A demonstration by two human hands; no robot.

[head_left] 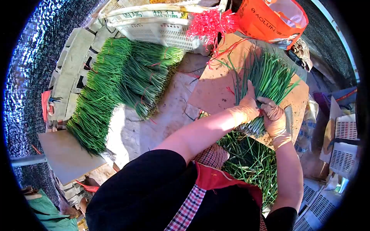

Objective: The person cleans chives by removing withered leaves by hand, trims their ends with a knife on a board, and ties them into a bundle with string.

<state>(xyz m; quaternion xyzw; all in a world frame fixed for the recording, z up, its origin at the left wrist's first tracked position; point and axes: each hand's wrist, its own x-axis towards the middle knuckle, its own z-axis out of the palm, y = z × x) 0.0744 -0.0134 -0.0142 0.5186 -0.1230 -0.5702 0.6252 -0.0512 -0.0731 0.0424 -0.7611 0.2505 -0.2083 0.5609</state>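
Observation:
A bunch of green chives (pixel 269 77) lies across a brown board (pixel 212 90), its leaf tips toward the far side and its pale stems toward me. My left hand (pixel 248 104), in a thin tan glove, is closed around the left side of the bunch near the stems. Against the right side, my right hand (pixel 274 117), gloved alike, has its fingers curled. A bit of red tie (pixel 262 112) shows between the two hands, at the right fingers; most of it is hidden. Loose chives (pixel 250 165) lie below the board, near my lap.
Tied chive bunches (pixel 144 77) are laid in rows at left. Behind them stands a white plastic crate (pixel 154 32). Pink-red ties (pixel 214 25) hang beside an orange bag (pixel 273 21) at the back. More crates (pixel 345 142) stand at right; a flat board (pixel 71 154) lies at left.

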